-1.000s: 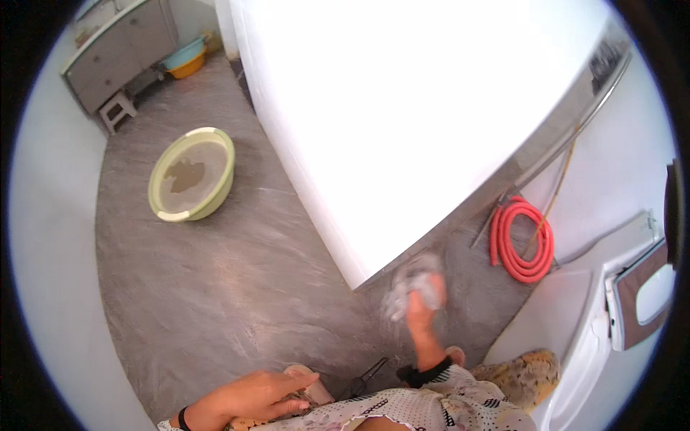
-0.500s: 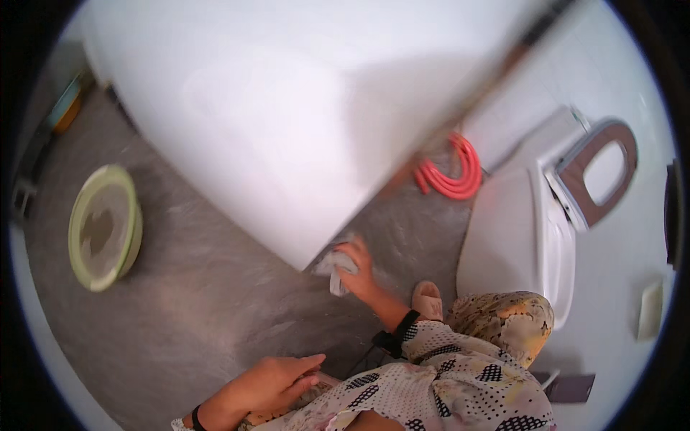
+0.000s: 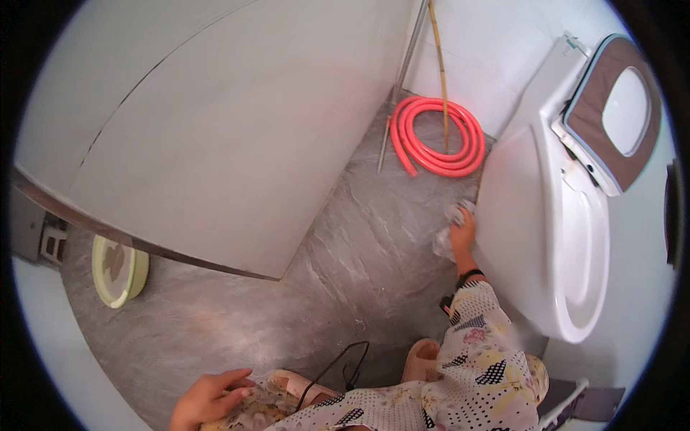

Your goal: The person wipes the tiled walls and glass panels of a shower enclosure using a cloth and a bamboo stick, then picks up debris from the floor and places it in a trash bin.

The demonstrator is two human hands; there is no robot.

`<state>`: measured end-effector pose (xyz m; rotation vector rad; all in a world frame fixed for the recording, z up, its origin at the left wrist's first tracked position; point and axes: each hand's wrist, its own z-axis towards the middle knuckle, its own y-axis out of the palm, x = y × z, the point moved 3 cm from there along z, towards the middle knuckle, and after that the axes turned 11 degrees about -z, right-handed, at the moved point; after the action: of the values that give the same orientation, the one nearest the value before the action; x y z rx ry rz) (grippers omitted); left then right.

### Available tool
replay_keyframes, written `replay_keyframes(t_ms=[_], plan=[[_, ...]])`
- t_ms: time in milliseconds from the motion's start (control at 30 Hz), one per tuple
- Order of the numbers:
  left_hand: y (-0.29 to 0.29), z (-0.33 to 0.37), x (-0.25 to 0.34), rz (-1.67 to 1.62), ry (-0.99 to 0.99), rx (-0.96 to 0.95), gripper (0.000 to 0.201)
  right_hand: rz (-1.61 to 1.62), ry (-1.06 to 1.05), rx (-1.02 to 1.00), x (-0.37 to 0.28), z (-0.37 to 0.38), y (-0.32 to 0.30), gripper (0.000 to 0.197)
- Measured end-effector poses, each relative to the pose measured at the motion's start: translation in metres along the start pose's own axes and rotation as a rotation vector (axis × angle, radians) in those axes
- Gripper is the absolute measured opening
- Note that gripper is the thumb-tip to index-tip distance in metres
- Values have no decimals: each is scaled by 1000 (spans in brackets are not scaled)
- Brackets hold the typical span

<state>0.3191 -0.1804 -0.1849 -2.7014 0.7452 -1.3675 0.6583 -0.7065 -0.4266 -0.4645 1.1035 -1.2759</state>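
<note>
Right hand (image 3: 464, 230): fingers curled over a wadded pale cloth (image 3: 443, 246), clamped on it. Cloth lies on the grey floor (image 3: 345, 251), just beside the base of the white toilet (image 3: 514, 241); part of it is hidden under the fingers. Arm outstretched, black band (image 3: 470, 275) at the wrist.

Left hand (image 3: 210, 399): nothing held, fingers loosely parted, over the patterned trousers (image 3: 262, 408) near the knee. From where I stand, cannot tell whether it presses on them.

Around the feet: two pale slippers (image 3: 422, 360), a looped black cord (image 3: 334, 363) between them.

Farther out: toilet seat with brown cover (image 3: 595, 100), raised. Beyond the cloth, a red hose (image 3: 440, 167) coiled on the floor; a bamboo stick (image 3: 440, 61) stands inside the coil, a metal pole (image 3: 409, 57) at its left side. Large pale panel (image 3: 208, 144) fills the upper left. Past its lower edge, a green-rimmed basin (image 3: 137, 276), partly hidden, and a small stool (image 3: 53, 244).
</note>
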Motion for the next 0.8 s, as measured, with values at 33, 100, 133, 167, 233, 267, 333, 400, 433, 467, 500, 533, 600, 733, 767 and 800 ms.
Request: replay_keyframes(t_ms=[33, 100, 133, 167, 233, 267, 333, 400, 433, 467, 500, 533, 600, 733, 767, 800], plan=[[3, -2, 2, 82, -82, 13, 42, -54, 30, -11, 27, -1, 10, 45], [12, -12, 4, 73, -176, 29, 42, -72, 132, 23, 45, -14, 47, 46], [18, -17, 0, 51, -257, 23, 42, -119, 232, 61, 45, -18, 62, 47], [24, -25, -13, -105, -278, 17, 45, -94, 240, 45, 41, -17, 78, 47], [33, -28, 0, -69, -309, 52, 42, -245, -16, 92, -17, -17, 101, 56], [34, -23, 5, -36, -290, 35, 40, -204, -101, 64, -40, -12, 116, 54], [37, -11, 4, -23, -312, 23, 40, 89, -312, -102, -107, -29, 142, 48], [36, -4, 15, -24, -335, 6, 40, 207, -576, -288, -181, -75, 146, 42], [34, 1, 29, -3, -322, 5, 40, 255, -621, -383, -201, -87, 138, 42], [33, 6, 39, 18, -303, -1, 39, 296, -658, -481, -217, -98, 129, 41], [32, 8, 44, 16, -305, -3, 39, 435, -575, -712, -227, -101, 118, 42], [31, 10, 45, -53, -375, 12, 39, 570, -482, -939, -232, -101, 115, 43], [27, 15, 48, -125, -435, 19, 39, 445, -333, -656, -199, -55, 115, 44], [26, 11, 43, -74, -320, -61, 40, 113, -172, -274, -133, 68, 139, 52], [25, 12, 44, -103, -344, -71, 39, 111, -180, -279, -136, 61, 145, 52], [23, 13, 44, -130, -371, -77, 39, -91, -254, -242, -142, 46, 148, 51]])
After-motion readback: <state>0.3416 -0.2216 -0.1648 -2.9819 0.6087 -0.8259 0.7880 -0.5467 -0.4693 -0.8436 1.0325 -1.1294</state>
